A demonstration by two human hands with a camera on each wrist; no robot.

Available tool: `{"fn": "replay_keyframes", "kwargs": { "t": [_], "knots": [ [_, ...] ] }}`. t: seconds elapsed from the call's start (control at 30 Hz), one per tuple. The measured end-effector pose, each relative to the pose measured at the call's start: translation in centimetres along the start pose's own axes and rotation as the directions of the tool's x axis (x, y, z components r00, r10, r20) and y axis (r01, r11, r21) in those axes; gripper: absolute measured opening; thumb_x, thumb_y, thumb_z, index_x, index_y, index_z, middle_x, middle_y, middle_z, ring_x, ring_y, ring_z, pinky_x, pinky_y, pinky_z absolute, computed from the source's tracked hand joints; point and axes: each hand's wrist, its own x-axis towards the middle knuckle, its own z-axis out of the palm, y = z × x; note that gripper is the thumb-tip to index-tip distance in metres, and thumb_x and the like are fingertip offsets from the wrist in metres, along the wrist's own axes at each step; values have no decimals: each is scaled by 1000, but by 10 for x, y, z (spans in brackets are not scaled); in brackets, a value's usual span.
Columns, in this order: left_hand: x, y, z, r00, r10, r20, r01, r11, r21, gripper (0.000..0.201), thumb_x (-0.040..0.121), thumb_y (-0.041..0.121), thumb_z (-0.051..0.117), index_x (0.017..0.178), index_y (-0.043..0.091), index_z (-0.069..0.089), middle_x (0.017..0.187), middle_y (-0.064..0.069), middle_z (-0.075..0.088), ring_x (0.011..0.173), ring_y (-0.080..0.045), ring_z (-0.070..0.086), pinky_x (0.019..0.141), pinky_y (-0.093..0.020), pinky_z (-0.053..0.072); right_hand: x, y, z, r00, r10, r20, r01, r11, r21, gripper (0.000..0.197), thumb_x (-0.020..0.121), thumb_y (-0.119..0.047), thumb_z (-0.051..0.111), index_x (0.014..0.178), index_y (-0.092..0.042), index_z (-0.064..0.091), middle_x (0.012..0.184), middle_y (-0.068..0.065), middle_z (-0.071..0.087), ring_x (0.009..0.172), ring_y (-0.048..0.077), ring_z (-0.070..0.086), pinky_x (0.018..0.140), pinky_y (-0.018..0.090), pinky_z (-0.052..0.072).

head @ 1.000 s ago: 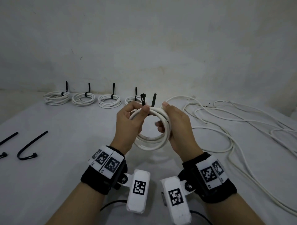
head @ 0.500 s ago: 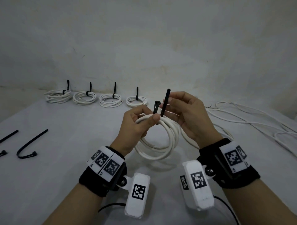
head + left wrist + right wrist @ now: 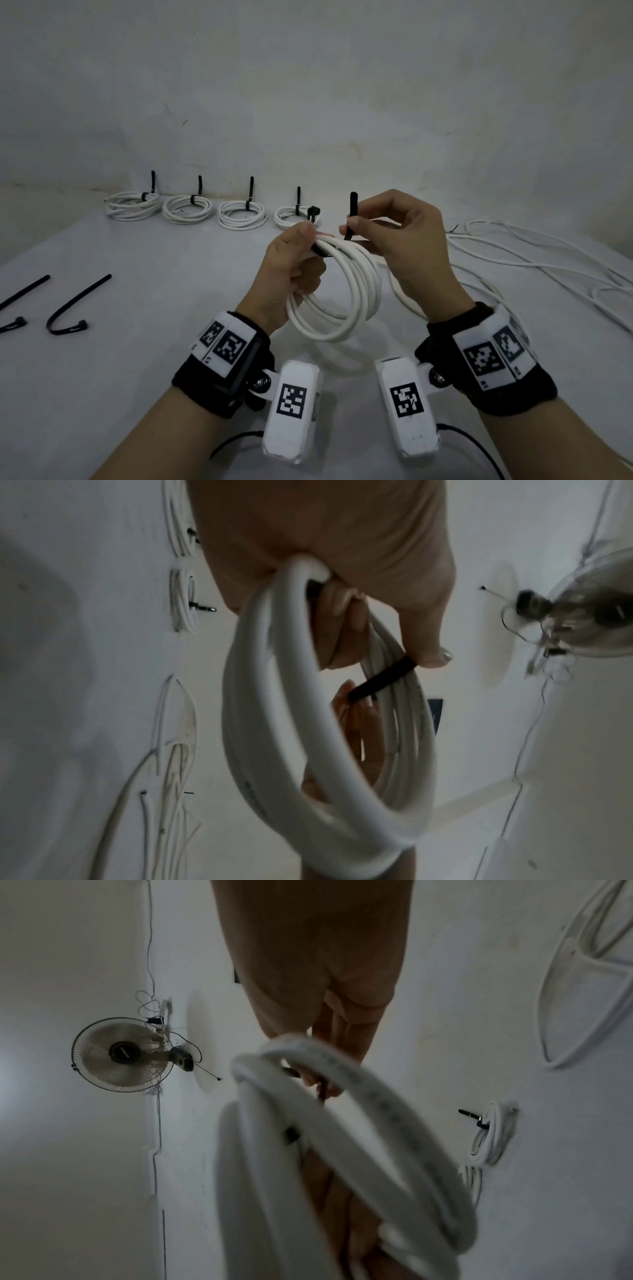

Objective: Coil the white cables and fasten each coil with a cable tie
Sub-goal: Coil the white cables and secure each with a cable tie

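White cable coil [image 3: 337, 294] hung gripped in the raised left hand [image 3: 291, 270]; the right hand [image 3: 400, 240] pinched the black cable tie [image 3: 351, 217] upright.

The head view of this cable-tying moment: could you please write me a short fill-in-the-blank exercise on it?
1. The left hand grips the white ____.
2. The right hand pinches the black cable ____.
3. By the wall, ____ finished coils lie in a row.
4. ____ spare ties lie at the table's left.

Missing words: coil; tie; four; Two
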Motion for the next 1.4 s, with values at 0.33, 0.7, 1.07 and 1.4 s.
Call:
{"fn": "replay_keyframes", "kwargs": {
  "t": [0.33,0.7,1.07,1.4],
  "knots": [
    [-6,7,-1,998,-49,48,51,998,-48,61,42,58,87,67,9,60,38,11,33,31,1,26,40,-19,12,-5,-11,5,975,-155,163,203,916,-346,20,76,6,70,72,-13,70,69,-4,70,62,7,69,62,15,52],
    [-7,11,-1,987,-147,63,148,989,-4,28,62,36,64,61,8,61,36,8,29,29,-1,23,38,-18,12,-7,-5,4,890,-385,246,457,753,-473,11,77,5,68,81,-5,71,75,-4,65,73,10,67,66,18,56],
    [-5,14,-1,997,-79,12,75,977,200,29,67,29,67,69,7,49,50,0,38,31,0,24,33,-12,18,-6,-13,3,918,-267,294,381,801,-462,7,83,-7,69,89,-11,68,74,-1,69,69,9,68,68,23,57],
    [-3,13,1,1000,-10,30,0,942,335,21,68,28,69,59,15,57,50,-1,50,32,-2,26,35,-12,20,2,-19,11,916,-301,265,401,705,-584,11,82,-12,69,73,-14,63,68,-10,61,71,10,59,62,17,49]
  ]
}}
